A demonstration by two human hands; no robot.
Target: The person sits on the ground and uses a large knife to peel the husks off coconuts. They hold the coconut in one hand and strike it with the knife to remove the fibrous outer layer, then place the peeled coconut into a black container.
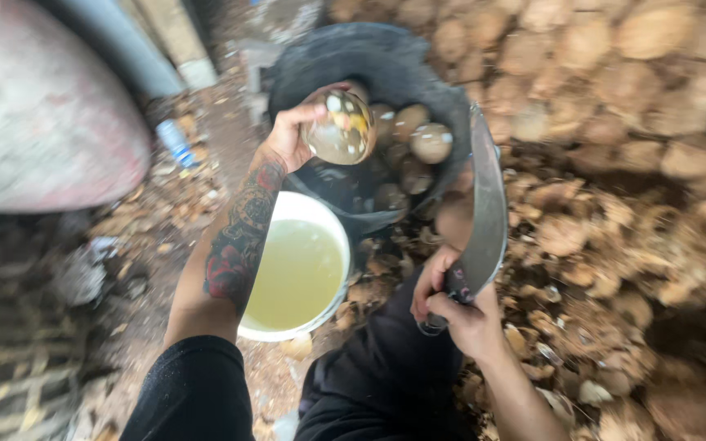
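Here the left hand [288,139] holds a peeled coconut [338,128] over a black tub [386,61] (more coconuts inside). The right hand's [459,306] fingers wrap a curved knife [488,212], beside a white bucket [332,224] of pale liquid.

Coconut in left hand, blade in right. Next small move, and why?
Probably lower the coconut over the white bucket: the left hand holds it above the black basket, while the right hand has the curved blade raised.

left hand [292,135] raised, fingers curled | right hand [455,306] low, fist closed
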